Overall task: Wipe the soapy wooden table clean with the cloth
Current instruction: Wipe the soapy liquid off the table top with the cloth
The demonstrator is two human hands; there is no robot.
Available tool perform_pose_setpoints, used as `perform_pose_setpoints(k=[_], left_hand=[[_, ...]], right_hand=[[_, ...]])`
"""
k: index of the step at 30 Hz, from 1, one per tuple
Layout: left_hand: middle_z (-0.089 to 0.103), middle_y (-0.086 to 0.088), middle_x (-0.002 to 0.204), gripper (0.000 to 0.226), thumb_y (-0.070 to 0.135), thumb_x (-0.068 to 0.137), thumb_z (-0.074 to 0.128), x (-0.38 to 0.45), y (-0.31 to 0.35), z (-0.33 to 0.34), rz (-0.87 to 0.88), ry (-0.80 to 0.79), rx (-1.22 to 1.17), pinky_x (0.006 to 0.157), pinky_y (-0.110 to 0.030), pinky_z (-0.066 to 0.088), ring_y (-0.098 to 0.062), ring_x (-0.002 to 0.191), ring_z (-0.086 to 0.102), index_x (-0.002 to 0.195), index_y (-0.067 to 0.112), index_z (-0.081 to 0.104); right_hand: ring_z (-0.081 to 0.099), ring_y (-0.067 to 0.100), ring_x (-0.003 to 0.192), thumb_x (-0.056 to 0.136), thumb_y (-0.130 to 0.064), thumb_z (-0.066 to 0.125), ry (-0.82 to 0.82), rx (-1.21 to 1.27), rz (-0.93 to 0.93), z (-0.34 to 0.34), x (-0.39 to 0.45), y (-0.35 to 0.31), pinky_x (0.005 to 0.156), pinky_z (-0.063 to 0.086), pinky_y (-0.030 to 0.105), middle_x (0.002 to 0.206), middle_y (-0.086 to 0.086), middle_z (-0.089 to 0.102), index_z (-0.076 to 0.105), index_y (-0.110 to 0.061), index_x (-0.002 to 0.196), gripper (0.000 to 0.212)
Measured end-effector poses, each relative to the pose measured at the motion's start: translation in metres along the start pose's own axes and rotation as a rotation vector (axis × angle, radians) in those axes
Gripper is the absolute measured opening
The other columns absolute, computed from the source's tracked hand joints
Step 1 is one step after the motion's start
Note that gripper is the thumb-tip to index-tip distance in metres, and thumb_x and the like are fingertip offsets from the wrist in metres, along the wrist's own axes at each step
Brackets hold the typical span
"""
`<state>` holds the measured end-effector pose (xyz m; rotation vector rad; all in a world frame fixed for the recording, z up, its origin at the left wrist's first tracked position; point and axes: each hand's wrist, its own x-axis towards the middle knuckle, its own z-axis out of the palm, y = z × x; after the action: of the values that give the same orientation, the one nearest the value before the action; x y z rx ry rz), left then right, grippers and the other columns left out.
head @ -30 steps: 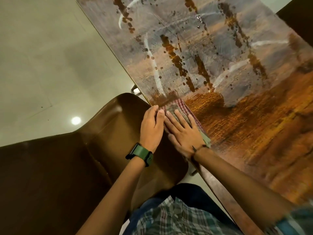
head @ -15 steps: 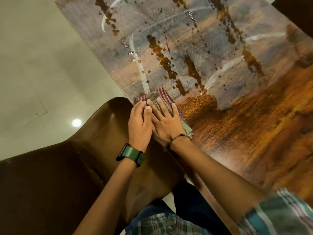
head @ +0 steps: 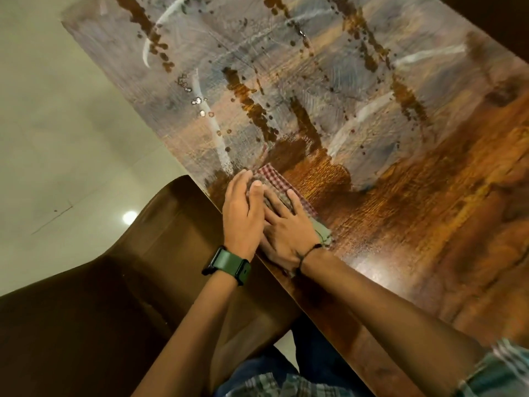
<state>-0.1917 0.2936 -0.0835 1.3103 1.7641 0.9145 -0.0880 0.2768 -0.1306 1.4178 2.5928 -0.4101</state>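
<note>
Right hand [head: 286,230]: flat, palm down, fingers spread, pressing on the cloth at the near left edge of the table; a thin dark cord sits round the wrist.
Left hand [head: 243,213]: flat too, fingers held together, laid partly over the right hand's fingers and touching the left part of the cloth; neither hand pinches or grips anything.
Cloth [head: 274,179]: red-and-white checked, with a pale green patch showing on its near right side; it lies flat on the table beneath both hands, its far corner sticking out beyond the fingertips.
Watch [head: 229,265]: green strap, on the left wrist.
Table [head: 429,210]: dark wood; bare, glossy brown to the right and near side of the cloth.
Soap film [head: 286,67]: grey-white haze with curved white streaks and dark droplet trails, covering the far half of the table, starting just beyond the cloth.
Chair [head: 114,296]: brown, moulded seat, to the left of the table, under the left forearm.
Floor [head: 57,124]: pale tiles at far left, with one round reflected light spot.
Clothing: checked shirt at the near edge, right sleeve blurred.
</note>
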Motion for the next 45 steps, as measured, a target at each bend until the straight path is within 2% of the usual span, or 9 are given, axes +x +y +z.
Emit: perform_pose_setpoints(k=[3, 9, 13, 16, 24, 31, 35, 40, 45], left_hand=[[0.044, -0.007, 0.139, 0.041, 0.030, 0.096, 0.036, 0.002, 0.000, 0.001, 0.033, -0.038, 0.018, 0.107, -0.028, 0.029, -0.015, 0.129, 0.038, 0.130, 0.010, 0.046], [0.044, -0.004, 0.139, 0.039, 0.030, 0.097, 0.036, -0.006, 0.001, 0.007, 0.018, -0.045, 0.024, 0.104, -0.025, 0.030, -0.012, 0.127, 0.039, 0.131, 0.012, 0.045], [0.042, -0.005, 0.141, 0.043, 0.033, 0.096, 0.034, -0.010, 0.006, 0.015, 0.024, -0.058, 0.000, 0.109, -0.031, 0.027, -0.015, 0.131, 0.036, 0.132, 0.012, 0.044], [0.041, -0.005, 0.142, 0.049, 0.037, 0.092, 0.032, -0.009, 0.008, 0.017, 0.053, -0.084, 0.035, 0.109, -0.030, 0.027, -0.012, 0.131, 0.035, 0.132, 0.011, 0.043], [0.041, -0.007, 0.142, 0.040, 0.026, 0.097, 0.037, -0.007, 0.018, 0.039, 0.095, -0.174, 0.070, 0.109, -0.033, 0.029, -0.017, 0.132, 0.035, 0.132, 0.009, 0.043], [0.037, -0.008, 0.145, 0.041, 0.026, 0.097, 0.036, 0.022, 0.043, 0.072, 0.184, -0.260, 0.096, 0.111, -0.033, 0.025, -0.018, 0.135, 0.031, 0.134, 0.007, 0.041], [0.039, -0.007, 0.144, 0.043, 0.028, 0.097, 0.035, 0.036, 0.047, 0.084, 0.208, -0.263, 0.102, 0.111, -0.031, 0.025, -0.016, 0.135, 0.031, 0.134, 0.008, 0.041], [0.036, -0.007, 0.146, 0.044, 0.030, 0.097, 0.034, 0.043, 0.051, 0.106, 0.247, -0.314, 0.150, 0.111, -0.028, 0.020, -0.016, 0.137, 0.026, 0.136, 0.009, 0.038], [0.034, -0.007, 0.147, 0.045, 0.029, 0.097, 0.033, 0.065, 0.065, 0.131, 0.298, -0.345, 0.160, 0.112, -0.027, 0.019, -0.017, 0.138, 0.025, 0.137, 0.008, 0.037]], right_hand=[[-0.015, 0.016, 0.143, 0.098, -0.041, 0.020, 0.042, -0.007, 0.009, -0.010, 0.014, 0.044, 0.114, -0.009, 0.054, 0.149, -0.011, -0.014, 0.003, -0.031, 0.149, 0.055], [-0.012, 0.020, 0.145, 0.100, -0.039, 0.020, 0.121, 0.076, 0.551, -0.035, 0.034, 0.100, 0.115, -0.008, 0.051, 0.159, -0.005, -0.009, -0.001, -0.035, 0.149, 0.053], [-0.018, 0.026, 0.143, 0.094, -0.038, 0.010, 0.041, -0.020, 0.145, -0.005, 0.013, 0.009, 0.107, -0.022, 0.053, 0.159, 0.002, -0.005, -0.003, -0.023, 0.149, 0.059], [-0.009, 0.024, 0.145, 0.094, -0.038, 0.025, -0.010, -0.028, -0.047, -0.003, 0.002, 0.019, 0.107, -0.023, 0.050, 0.158, 0.003, 0.007, 0.011, -0.020, 0.150, 0.060], [-0.009, 0.019, 0.146, 0.100, -0.040, 0.022, 0.131, 0.043, 0.539, -0.028, 0.002, 0.156, 0.115, -0.006, 0.050, 0.159, -0.008, -0.006, 0.000, -0.037, 0.148, 0.053], [0.007, 0.026, 0.144, 0.095, -0.044, 0.019, 0.143, 0.058, 0.082, -0.001, -0.052, 0.084, 0.113, 0.008, 0.055, 0.155, -0.001, 0.017, 0.024, -0.027, 0.146, 0.054], [-0.006, 0.017, 0.145, 0.097, -0.044, 0.015, 0.152, 0.037, 0.303, -0.020, -0.017, 0.163, 0.115, 0.002, 0.056, 0.156, -0.010, -0.004, 0.000, -0.039, 0.146, 0.052], [-0.011, 0.018, 0.145, 0.100, -0.040, 0.019, 0.166, 0.078, 0.573, -0.040, 0.018, 0.212, 0.114, -0.008, 0.051, 0.159, -0.008, -0.007, -0.002, -0.038, 0.148, 0.052], [0.003, 0.023, 0.144, 0.097, -0.046, 0.015, 0.214, 0.062, 0.189, -0.010, -0.044, 0.162, 0.112, 0.000, 0.053, 0.154, -0.006, 0.004, 0.007, -0.031, 0.145, 0.052]])
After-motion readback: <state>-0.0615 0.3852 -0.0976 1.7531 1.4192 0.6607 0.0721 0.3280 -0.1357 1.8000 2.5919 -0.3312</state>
